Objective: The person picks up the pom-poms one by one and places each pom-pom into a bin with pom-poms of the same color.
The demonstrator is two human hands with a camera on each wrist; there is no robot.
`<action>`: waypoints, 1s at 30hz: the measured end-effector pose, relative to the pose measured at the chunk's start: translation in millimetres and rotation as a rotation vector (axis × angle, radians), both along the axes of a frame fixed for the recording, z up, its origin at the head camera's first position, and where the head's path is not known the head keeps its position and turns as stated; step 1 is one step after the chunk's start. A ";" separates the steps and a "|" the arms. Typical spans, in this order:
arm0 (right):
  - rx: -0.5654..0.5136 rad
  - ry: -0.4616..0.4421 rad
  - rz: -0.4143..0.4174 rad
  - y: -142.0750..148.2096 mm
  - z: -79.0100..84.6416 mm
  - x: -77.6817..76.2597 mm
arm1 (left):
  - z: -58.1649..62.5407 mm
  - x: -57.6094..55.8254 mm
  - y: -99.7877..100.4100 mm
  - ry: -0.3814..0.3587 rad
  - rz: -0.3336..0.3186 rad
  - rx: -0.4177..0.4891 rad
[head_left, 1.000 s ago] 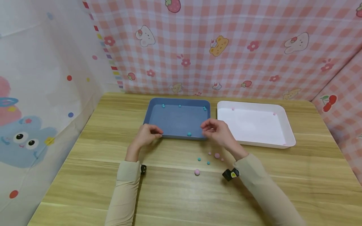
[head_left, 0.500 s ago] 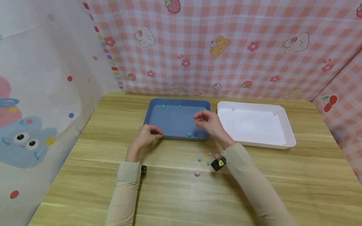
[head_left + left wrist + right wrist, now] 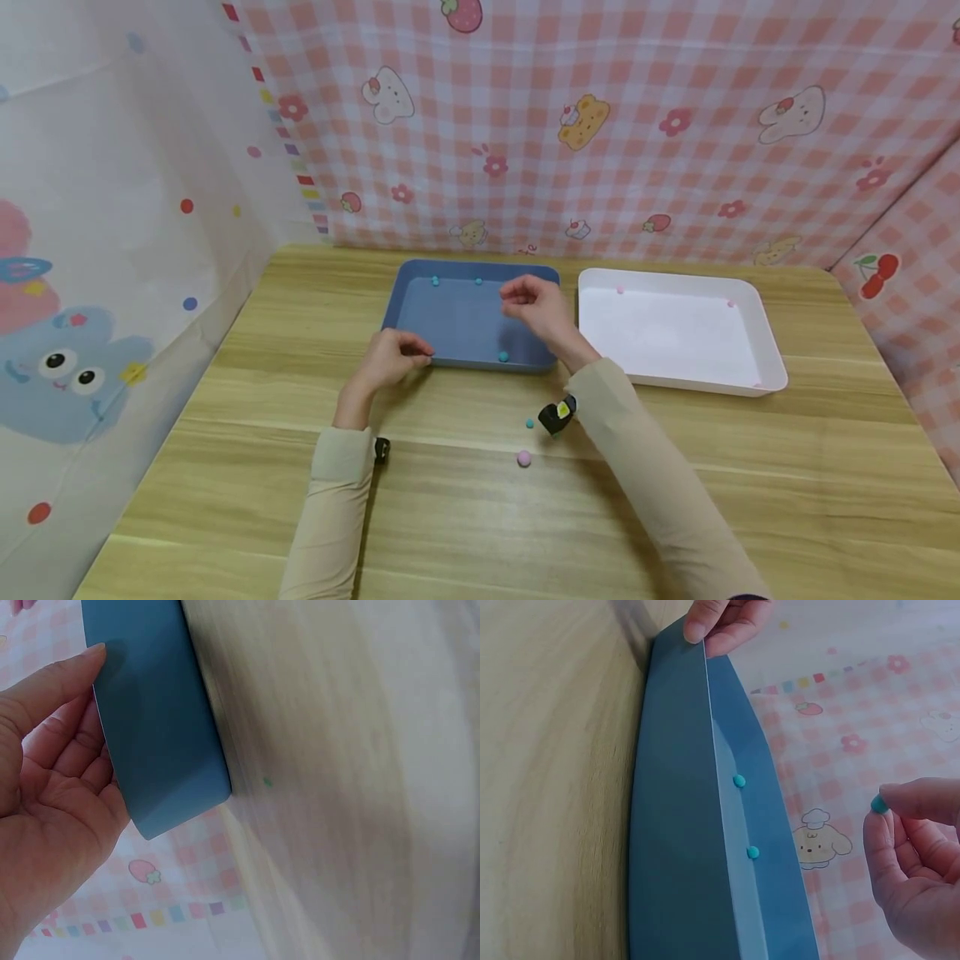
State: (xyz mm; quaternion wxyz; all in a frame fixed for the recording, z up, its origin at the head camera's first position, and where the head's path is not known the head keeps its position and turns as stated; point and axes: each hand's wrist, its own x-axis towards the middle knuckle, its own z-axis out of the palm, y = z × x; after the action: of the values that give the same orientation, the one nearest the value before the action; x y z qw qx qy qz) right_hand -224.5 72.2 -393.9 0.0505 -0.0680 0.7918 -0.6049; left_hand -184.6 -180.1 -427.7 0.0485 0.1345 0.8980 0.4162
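Note:
My left hand (image 3: pixel 392 358) pinches the near-left rim of the blue tray (image 3: pixel 465 364); its thumb (image 3: pixel 75 671) lies against the outer wall in the left wrist view. Above the right half of that tray is my right hand (image 3: pixel 542 312), with a small teal ball (image 3: pixel 880 803) pinched between thumb and fingertips. Inside the tray, teal balls lie along the far side (image 3: pixel 478 282) and a larger teal ball (image 3: pixel 503 357) sits by the near wall. The right hand hides the tray's far-right corner in the head view.
To the right stands a white tray (image 3: pixel 675 382) with a few pale pink balls (image 3: pixel 619 290) at its edges. In front of the trays, a teal ball (image 3: pixel 529 423) and a pink ball (image 3: pixel 524 458) lie on the wooden table (image 3: pixel 450 517). A checked curtain (image 3: pixel 525 125) hangs behind.
My right hand has moved left and farther over the blue tray. Its wrist camera and sleeve now cover the small pink balls seen on the table before. The left hand has stayed put.

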 end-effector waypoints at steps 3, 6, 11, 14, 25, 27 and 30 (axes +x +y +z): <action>-0.014 -0.013 -0.010 -3.3 -0.4 -3.9 | 0.7 0.1 -0.6 0.005 -0.007 -0.004; -0.017 -0.027 -0.017 -5.4 -1.5 -7.1 | 0.7 0.0 -1.0 0.010 -0.011 -0.008; -0.030 -0.044 -0.024 -8.0 -4.0 -10.2 | -0.2 -0.7 -1.5 0.008 -0.008 -0.009; -0.031 -0.053 -0.027 -9.4 -4.6 -10.7 | -0.5 -0.8 -1.5 -0.002 -0.003 0.000; -0.033 -0.033 -0.050 -10.3 -5.9 -13.0 | -0.1 -1.2 -0.5 -0.029 0.011 0.014; -0.032 -0.026 -0.048 -9.3 -6.0 -12.2 | 0.4 -1.0 -0.5 -0.027 0.011 0.014; -0.028 -0.017 -0.042 -7.0 -5.4 -9.4 | 0.8 -0.5 -0.6 -0.030 0.012 0.016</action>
State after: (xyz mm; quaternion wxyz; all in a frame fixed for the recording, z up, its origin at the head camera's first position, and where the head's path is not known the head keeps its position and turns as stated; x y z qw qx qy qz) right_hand -233.9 65.2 -399.3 0.0436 -0.0471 0.7842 -0.6172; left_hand -185.1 -180.6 -426.9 0.0583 0.1233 0.8945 0.4258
